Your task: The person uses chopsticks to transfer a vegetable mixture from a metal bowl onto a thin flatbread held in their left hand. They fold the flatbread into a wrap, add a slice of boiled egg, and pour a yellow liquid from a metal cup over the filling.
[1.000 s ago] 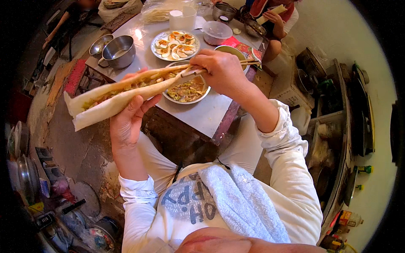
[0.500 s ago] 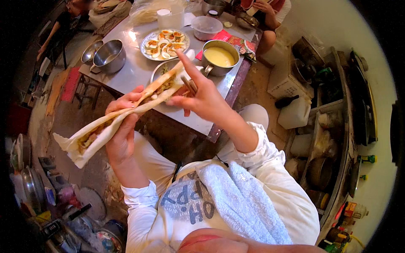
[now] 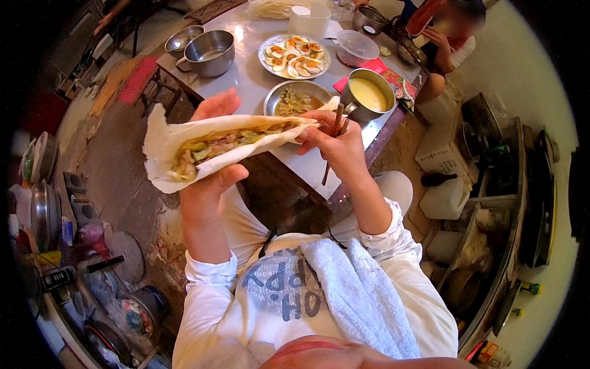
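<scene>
My left hand (image 3: 209, 178) cradles a long white flatbread wrap (image 3: 184, 144) from below; it is filled with green and brown vegetables. My right hand (image 3: 335, 138) pinches the wrap's right end and also holds a pair of brown chopsticks (image 3: 329, 166) pointing down. Just beyond the hands, on the grey table (image 3: 258, 83), stands a metal bowl of green vegetables (image 3: 295, 101).
On the table are a plate of halved eggs (image 3: 294, 54), a metal cup of yellow liquid (image 3: 367, 93), a lidded bowl (image 3: 358, 48), a metal mug (image 3: 210, 52) and a white tub (image 3: 309, 18). Another person (image 3: 445, 34) sits at the far right. Pots and clutter line the floor at left.
Both hands brought the wrap from over the table toward me and levelled it. The right hand slid to the wrap's right end, chopsticks now pointing down.
</scene>
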### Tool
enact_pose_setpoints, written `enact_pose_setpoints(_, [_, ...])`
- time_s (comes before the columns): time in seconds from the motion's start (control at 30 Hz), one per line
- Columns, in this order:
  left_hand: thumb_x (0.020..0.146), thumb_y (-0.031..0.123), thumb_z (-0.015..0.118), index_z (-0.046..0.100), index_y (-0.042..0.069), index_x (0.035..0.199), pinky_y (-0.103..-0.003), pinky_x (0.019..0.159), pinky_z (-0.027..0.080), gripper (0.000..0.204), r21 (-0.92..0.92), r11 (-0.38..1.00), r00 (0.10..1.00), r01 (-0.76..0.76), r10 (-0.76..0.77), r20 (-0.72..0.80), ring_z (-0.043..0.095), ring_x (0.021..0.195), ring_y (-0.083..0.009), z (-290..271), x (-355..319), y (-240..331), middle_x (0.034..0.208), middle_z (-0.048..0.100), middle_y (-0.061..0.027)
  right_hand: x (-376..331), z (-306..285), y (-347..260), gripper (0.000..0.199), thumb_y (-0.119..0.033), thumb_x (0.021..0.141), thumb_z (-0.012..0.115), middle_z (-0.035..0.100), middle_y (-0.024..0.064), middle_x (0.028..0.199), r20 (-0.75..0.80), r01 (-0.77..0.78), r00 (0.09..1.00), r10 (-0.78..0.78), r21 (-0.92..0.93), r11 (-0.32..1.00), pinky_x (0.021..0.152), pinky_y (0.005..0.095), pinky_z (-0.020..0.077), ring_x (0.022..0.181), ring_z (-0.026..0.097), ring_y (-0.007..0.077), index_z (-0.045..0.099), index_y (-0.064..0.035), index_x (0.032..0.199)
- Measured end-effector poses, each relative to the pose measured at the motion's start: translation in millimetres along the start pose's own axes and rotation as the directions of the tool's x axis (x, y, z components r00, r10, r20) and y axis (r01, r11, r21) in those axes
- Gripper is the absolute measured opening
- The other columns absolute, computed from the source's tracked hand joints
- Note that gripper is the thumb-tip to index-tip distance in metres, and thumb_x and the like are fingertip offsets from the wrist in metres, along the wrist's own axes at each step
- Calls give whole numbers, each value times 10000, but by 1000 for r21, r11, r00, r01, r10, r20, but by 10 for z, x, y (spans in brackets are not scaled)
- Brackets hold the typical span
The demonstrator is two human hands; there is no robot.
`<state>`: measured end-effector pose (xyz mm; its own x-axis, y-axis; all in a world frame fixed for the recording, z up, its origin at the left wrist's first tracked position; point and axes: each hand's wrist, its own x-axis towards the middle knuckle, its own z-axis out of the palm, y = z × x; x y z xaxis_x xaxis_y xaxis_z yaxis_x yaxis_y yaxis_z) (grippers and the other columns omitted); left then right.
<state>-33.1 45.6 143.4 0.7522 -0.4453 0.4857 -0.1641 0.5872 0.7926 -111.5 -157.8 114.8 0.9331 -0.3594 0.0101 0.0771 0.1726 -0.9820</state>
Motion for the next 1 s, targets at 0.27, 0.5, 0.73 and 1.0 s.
enact_pose_setpoints(0.27, [877, 72, 693, 661, -14, 1004, -385, 962, 475, 156, 42, 996, 992, -85, 88, -92, 631, 1050, -271, 380, 26, 138, 1022, 693, -122, 37, -100, 58, 285, -166, 876, 700, 708, 88, 783, 106, -107, 989, 105, 17, 994, 399, 175, 336, 577, 679, 154, 636, 15, 1087])
enact_pose_setpoints(0.5, [874, 59, 674, 645, -35, 1076, -343, 889, 521, 225, 129, 984, 990, -122, 112, 81, 655, 1010, -224, 520, 51, 92, 1082, 684, -153, 49, -168, 106, 256, -159, 882, 692, 712, 87, 790, 123, -117, 987, 106, 88, 989, 385, 173, 322, 576, 677, 139, 635, -2, 1075])
enact_pose_setpoints(0.73, [745, 78, 727, 691, 20, 1029, -351, 804, 536, 292, 324, 877, 876, -353, 189, 443, 692, 904, -252, 526, 95, 255, 976, 705, -109, 33, -214, 201, 238, -118, 850, 691, 672, 60, 721, 80, -81, 994, 75, 75, 994, 392, 187, 325, 497, 581, 85, 644, 1, 1051])
enact_pose_setpoints(1.0, [776, 217, 655, 741, 113, 1019, -303, 808, 517, 278, 288, 812, 710, -508, 206, 674, 690, 915, -224, 804, 177, 638, 969, 706, -49, -117, -328, -78, 243, -41, 825, 687, 675, 87, 880, 176, -80, 983, 56, 132, 988, 604, 247, 482, 717, 625, 122, 654, 17, 1059])
